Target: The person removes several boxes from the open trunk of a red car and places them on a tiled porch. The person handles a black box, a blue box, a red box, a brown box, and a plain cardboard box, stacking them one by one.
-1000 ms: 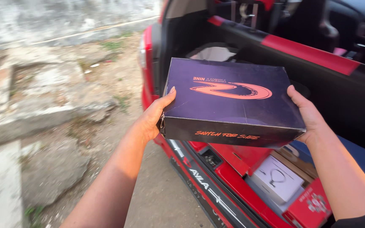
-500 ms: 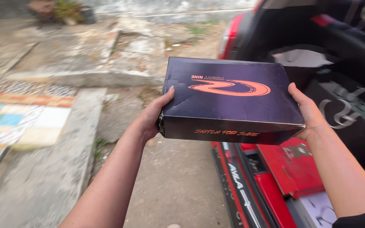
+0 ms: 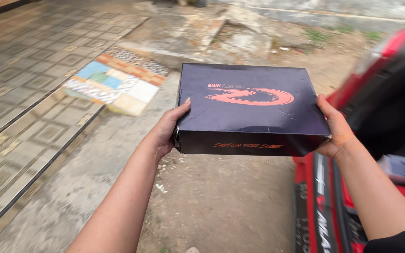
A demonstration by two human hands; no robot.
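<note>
Bare palms press the two short ends of a dark cardboard box [image 3: 251, 105]: the left hand [image 3: 167, 129] and right hand [image 3: 336, 131] each clamp a side, thumbs on the lid, so it rides level in the air at chest height. Its long axis runs left to right, front face toward the person. Below lie a dirt ground [image 3: 221, 197], tiled paving [image 3: 33, 70] and a red car [image 3: 362, 154].

Flat dark box [image 3: 249, 105], orange logo
</note>
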